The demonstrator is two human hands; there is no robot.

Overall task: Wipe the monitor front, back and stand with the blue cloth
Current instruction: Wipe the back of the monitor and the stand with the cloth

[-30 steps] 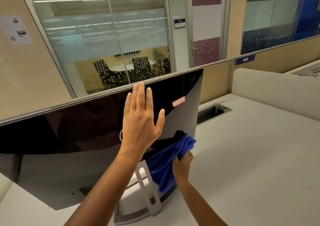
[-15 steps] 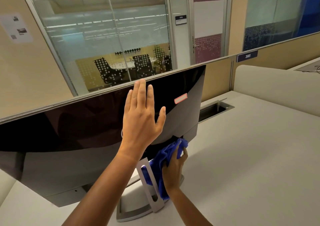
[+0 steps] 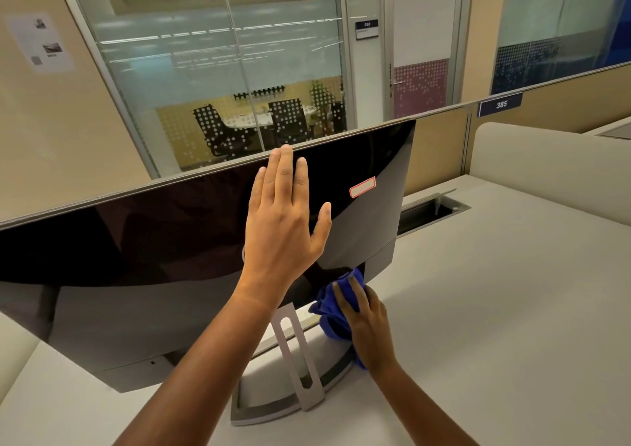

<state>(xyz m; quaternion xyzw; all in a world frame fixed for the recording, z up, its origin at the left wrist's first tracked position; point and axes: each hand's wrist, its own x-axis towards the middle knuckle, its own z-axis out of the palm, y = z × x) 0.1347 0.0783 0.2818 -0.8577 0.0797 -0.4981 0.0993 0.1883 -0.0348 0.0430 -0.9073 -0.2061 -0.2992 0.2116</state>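
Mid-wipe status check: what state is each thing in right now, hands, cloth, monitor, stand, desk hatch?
Glossy black monitor, upright on its stand, back towards the camera.
Left hand, open, flat on the monitor's back.
Right hand, holding the cloth by the monitor's lower edge.
Blue cloth, bunched under the right hand.
Grey metal stand, standing on the white desk.
Recessed desk cable hatch, open.

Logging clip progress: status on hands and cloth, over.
Left hand flat on monitor back. Right hand holds cloth against stand base. Nothing in the way.
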